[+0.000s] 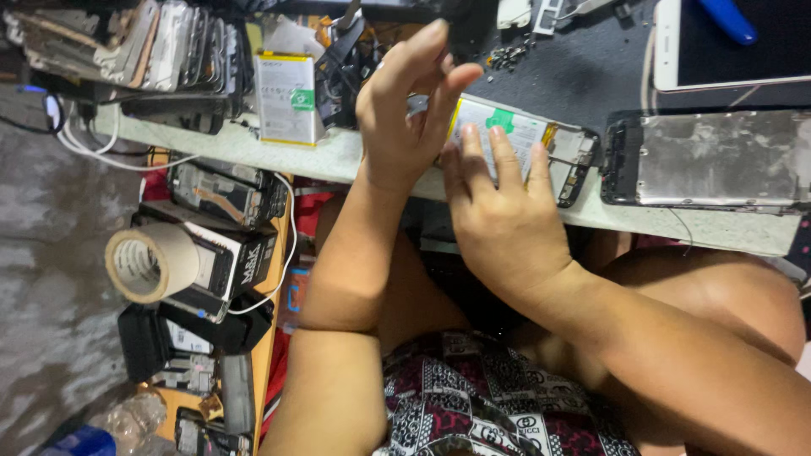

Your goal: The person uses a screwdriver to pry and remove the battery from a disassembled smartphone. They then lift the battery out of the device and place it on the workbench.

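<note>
While I'm watching the head camera feed, both hands are on an opened phone (528, 148) lying at the near edge of the desk (338, 156). Its back is off, so you see a pale silver battery with a yellow edge and a green sticker, then a dark board section with small metal parts at the right end. It sits a bit tilted, partly hidden under the fingers.

My left hand (405, 110) is raised over the phone's left end, fingers loosely spread and curled slightly, thumb out. I can't tell if it's actually pinching anything, the fingertips seem to touch near the battery's top edge. My right hand (505, 215) lies flat, fingers stretched out and pressed on the battery, not wrapped around it.

Just right of the phone there's a bare metal phone frame (710, 160), shiny and scuffed, and behind that a white phone (726, 46) face up with a blue tool (731, 19) on it. To the left stands a loose battery (285, 97) with white label and yellow border, beside a row of stacked phone housings (169, 46). Down below the desk edge I see a roll of tan tape (152, 263) on a dark box (232, 262), plus white cables (110, 152).
</note>
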